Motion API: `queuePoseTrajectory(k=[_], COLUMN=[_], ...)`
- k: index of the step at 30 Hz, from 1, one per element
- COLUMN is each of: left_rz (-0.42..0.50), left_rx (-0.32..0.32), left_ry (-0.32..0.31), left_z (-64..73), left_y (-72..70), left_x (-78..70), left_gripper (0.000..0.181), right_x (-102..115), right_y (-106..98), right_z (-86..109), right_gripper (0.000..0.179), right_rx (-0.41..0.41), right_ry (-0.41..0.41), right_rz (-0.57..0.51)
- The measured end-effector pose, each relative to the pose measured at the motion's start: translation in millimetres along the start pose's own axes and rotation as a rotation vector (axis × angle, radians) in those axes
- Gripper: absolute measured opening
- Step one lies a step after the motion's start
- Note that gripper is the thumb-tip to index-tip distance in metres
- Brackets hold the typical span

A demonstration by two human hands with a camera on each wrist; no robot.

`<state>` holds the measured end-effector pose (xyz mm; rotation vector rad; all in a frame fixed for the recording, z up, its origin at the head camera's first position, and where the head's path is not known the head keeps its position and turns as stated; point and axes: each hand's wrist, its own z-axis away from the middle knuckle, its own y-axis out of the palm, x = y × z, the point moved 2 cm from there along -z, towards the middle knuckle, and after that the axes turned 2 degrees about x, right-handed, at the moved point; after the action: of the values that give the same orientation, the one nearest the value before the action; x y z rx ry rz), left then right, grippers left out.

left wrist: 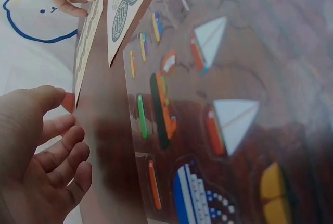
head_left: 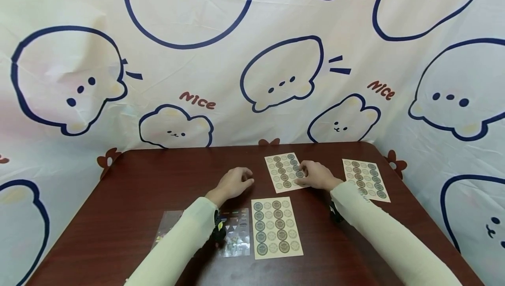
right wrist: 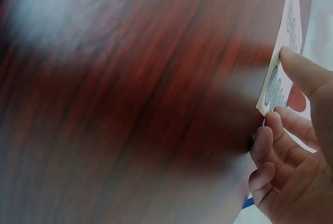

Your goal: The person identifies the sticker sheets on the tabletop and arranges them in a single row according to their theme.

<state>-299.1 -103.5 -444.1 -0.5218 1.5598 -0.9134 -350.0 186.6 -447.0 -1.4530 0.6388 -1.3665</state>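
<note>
Near the back of the table lies a cream sheet of round stickers [head_left: 281, 173], printed in grey, brown and pale circles. My right hand [head_left: 317, 175] holds it at its right side. In the right wrist view the thumb [right wrist: 302, 70] lies over the sheet's edge, with the fingers by its corner. To the left, my left hand [head_left: 232, 183] hovers over bare wood, its fingers loosely bent and holding nothing. A second sticker sheet [head_left: 276, 228] lies closer to me, below and between the hands. A third sheet [head_left: 366, 180] sits at the right, partly behind my right forearm.
Under my left forearm lies a clear plastic sheet [head_left: 238, 233] with colourful stickers, including sailboats [left wrist: 210, 41], partly hidden by the sleeve. The dark red-brown table [head_left: 169, 176] ends at a cartoon-printed cloth [head_left: 229, 128] at the back and sides.
</note>
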Motion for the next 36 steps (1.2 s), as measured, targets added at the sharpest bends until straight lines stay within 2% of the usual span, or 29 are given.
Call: queuePoseTrajectory(k=[9,13,16,18,24,32,36], left_rz=[-0.046,-0.060,-0.066,-0.072,-0.074,0.030,0.004], left_rx=[0.043,0.058,0.062,0.062,0.065,0.077,0.091], left_ry=[0.019,0.019,0.013,0.009,0.013,-0.024,-0.038], left_z=[-0.3,-0.7,-1.0,-1.4,-2.9,-10.1,-10.2], left_y=[4.5,4.1,4.2,5.0,7.5,6.2,3.6], left_x=[-1.9,-5.2,-6.8,-6.7,-3.6,7.8,6.9], left_gripper=[0.044,0.048,0.050,0.051,0.056,0.079,0.084], right_x=[19.7,24.0,21.6,18.0,19.8,45.5,49.3], right_y=[8.6,10.0,9.4,9.1,14.5,23.1,27.0], right_z=[-4.4,-6.8,-9.5,-11.5,-14.0,-13.4,-14.6], right_gripper=[0.045,0.044,0.044,0.049,0.065,0.067,0.065], right_rx=[0.005,0.035,0.058,0.064,0.076,0.089,0.070], right_ry=[-0.021,-0.046,-0.077,-0.091,-0.094,-0.073,-0.074], right_rz=[0.020,-0.065,-0.146,-0.164,-0.122,-0.081,-0.067])
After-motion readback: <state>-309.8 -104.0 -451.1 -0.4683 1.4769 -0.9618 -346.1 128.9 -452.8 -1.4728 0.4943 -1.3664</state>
